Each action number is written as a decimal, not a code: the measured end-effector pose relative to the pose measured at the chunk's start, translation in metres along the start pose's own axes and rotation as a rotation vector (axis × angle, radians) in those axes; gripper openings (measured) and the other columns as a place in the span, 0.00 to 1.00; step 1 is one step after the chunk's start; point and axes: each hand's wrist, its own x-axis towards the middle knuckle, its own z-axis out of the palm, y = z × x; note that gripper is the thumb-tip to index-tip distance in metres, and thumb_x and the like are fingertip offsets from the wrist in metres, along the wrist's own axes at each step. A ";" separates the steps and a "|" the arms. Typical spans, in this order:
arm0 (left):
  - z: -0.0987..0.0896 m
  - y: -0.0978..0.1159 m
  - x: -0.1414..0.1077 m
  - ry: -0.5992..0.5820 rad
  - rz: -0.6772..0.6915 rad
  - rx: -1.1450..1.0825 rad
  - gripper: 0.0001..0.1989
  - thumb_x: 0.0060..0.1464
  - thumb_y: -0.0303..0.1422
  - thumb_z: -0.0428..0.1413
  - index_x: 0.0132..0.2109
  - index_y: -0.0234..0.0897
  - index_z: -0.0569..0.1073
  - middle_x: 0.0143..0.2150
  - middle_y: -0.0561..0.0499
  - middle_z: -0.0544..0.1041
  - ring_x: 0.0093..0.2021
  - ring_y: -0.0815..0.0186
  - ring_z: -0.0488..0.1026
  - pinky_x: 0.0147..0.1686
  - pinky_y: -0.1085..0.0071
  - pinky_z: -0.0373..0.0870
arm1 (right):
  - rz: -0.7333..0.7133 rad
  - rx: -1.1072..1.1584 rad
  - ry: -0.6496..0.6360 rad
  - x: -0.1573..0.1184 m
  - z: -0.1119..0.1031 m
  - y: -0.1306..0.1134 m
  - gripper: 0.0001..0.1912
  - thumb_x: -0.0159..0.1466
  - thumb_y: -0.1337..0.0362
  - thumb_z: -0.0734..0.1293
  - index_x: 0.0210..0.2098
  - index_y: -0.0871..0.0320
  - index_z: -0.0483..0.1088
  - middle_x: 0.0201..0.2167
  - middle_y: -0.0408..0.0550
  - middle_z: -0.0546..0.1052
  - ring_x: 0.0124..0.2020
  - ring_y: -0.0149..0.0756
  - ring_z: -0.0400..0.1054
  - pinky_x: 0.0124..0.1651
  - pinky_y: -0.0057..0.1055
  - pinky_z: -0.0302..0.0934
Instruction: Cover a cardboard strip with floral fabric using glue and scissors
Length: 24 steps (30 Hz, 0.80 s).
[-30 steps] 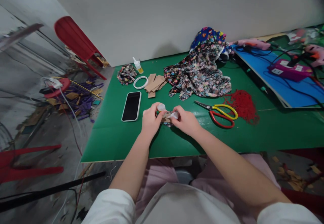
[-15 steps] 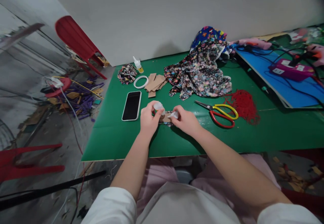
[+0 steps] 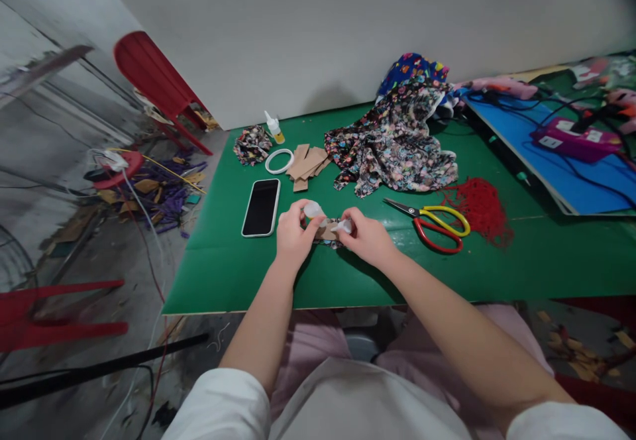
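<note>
Near the front middle of the table, my left hand [image 3: 292,231] is closed around a small translucent glue bottle [image 3: 313,211] with a bit of coloured label showing. Opposite it, my right hand [image 3: 365,233] pinches a white pointed nozzle cap [image 3: 342,226], its tip facing left. Between and under both hands lies a brown cardboard strip [image 3: 326,234] on a piece of floral fabric [image 3: 330,244]. My fingers partly hide the strip, the fabric and the bottle.
On the green table [image 3: 223,281] are a phone [image 3: 261,207], white ring [image 3: 279,161], cardboard pieces [image 3: 308,165], another glue bottle [image 3: 274,128], floral cloth [image 3: 397,148], scissors [image 3: 434,218] and red threads [image 3: 479,211]. A blue board [image 3: 527,155] with cables lies right.
The whole view has shifted slightly, moving the table's things a little to the right. Both hands keep their hold on the bottle and the nozzle cap.
</note>
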 end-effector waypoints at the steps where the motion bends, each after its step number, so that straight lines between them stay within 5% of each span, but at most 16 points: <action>1: 0.000 0.000 0.000 -0.019 0.013 0.013 0.17 0.50 0.43 0.53 0.44 0.38 0.68 0.31 0.51 0.74 0.30 0.66 0.69 0.33 0.70 0.63 | -0.002 -0.002 0.003 0.000 0.000 0.000 0.12 0.57 0.59 0.59 0.40 0.54 0.61 0.26 0.41 0.72 0.23 0.30 0.63 0.26 0.24 0.49; 19: -0.005 0.002 0.001 -0.119 0.027 -0.024 0.16 0.50 0.42 0.54 0.44 0.39 0.67 0.34 0.51 0.75 0.33 0.64 0.71 0.35 0.69 0.64 | -0.001 0.004 0.006 0.000 -0.001 -0.001 0.11 0.57 0.59 0.60 0.39 0.54 0.61 0.25 0.41 0.71 0.23 0.30 0.63 0.26 0.24 0.49; 24: 0.000 -0.002 0.000 -0.009 -0.108 -0.320 0.16 0.51 0.41 0.54 0.45 0.39 0.65 0.37 0.50 0.76 0.36 0.64 0.73 0.38 0.69 0.67 | 0.006 0.013 0.000 0.001 0.000 -0.001 0.11 0.57 0.59 0.60 0.40 0.54 0.61 0.25 0.41 0.71 0.23 0.30 0.63 0.26 0.24 0.49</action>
